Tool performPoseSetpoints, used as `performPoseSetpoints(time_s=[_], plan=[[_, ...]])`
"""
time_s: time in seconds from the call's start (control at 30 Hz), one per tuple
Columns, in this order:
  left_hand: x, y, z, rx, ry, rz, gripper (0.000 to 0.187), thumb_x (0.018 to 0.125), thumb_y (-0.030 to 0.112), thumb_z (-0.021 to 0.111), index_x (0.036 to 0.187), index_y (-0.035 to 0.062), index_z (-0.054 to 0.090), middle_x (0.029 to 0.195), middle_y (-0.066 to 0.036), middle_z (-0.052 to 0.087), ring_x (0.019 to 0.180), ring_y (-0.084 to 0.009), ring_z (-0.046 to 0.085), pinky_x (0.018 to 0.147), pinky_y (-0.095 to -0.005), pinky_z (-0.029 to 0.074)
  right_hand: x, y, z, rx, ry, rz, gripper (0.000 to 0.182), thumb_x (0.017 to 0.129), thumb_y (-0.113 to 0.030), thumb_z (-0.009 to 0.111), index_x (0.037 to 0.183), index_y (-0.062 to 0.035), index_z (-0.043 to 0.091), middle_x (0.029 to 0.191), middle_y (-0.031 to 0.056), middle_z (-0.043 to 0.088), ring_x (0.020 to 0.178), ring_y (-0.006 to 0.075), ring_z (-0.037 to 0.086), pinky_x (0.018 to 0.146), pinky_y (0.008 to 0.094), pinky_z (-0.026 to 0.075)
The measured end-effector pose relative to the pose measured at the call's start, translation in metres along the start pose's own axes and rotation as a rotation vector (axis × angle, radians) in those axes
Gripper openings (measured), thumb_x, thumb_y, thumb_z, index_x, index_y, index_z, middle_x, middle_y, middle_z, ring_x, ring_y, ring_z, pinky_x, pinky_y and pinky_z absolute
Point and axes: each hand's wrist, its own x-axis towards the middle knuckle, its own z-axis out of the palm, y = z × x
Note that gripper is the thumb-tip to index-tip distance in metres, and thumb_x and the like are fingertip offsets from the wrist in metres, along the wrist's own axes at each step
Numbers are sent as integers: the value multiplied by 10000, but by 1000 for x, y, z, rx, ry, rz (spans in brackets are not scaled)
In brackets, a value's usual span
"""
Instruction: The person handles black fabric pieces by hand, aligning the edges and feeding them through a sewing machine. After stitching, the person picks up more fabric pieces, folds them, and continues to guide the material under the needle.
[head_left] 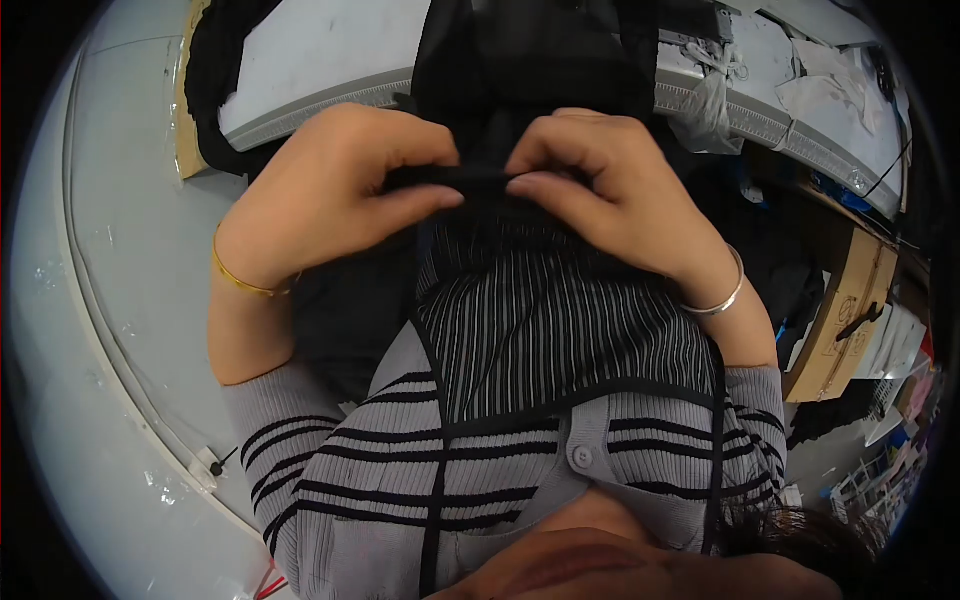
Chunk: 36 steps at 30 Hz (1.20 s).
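Observation:
Black fabric (480, 178) is stretched between my two hands at the middle of the view. My left hand (365, 185) pinches its left part between thumb and fingers. On the other side, my right hand (605, 185) grips the fabric close by, thumb below and fingers curled above. More dark cloth (535, 60) lies beyond the hands, over the table edge. Under the hands is a striped black apron (560, 320). The folds are too dark to make out in detail.
A pale worktable (320, 50) with a ruler strip along its edge runs across the top. A clear plastic bag (708, 110) hangs at its right part. A cardboard box (845, 315) stands at the right. Black cloth (212, 80) hangs at the upper left.

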Motion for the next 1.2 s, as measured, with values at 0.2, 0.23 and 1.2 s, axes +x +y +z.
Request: performPoseSetpoints(time_s=[0.2,0.23,1.2], plan=[[-10,-25,-29,-172,216,-240,186,855,80,791,939,-20,658,778,31,586,717,-54,492,629,-226,410,-38,23,-18,322,307,179,112,986,-141,668,951,-41,633,812,-75,561,736,19,462,657,193,381],[-6,-26,-31,-165,213,-234,186,855,80,791,939,-20,658,778,31,586,717,-54,492,629,-226,410,-44,25,-19,328,287,242,110,986,-137,665,956,-40,623,817,-73,553,740,21,456,667,192,380],[127,-17,-36,288,854,325,79,923,24,680,985,8,634,857,-32,629,765,-111,598,671,-222,454,11,-8,-19,205,556,-6,79,946,-65,684,992,-1,682,892,16,651,730,74,540,653,227,435]])
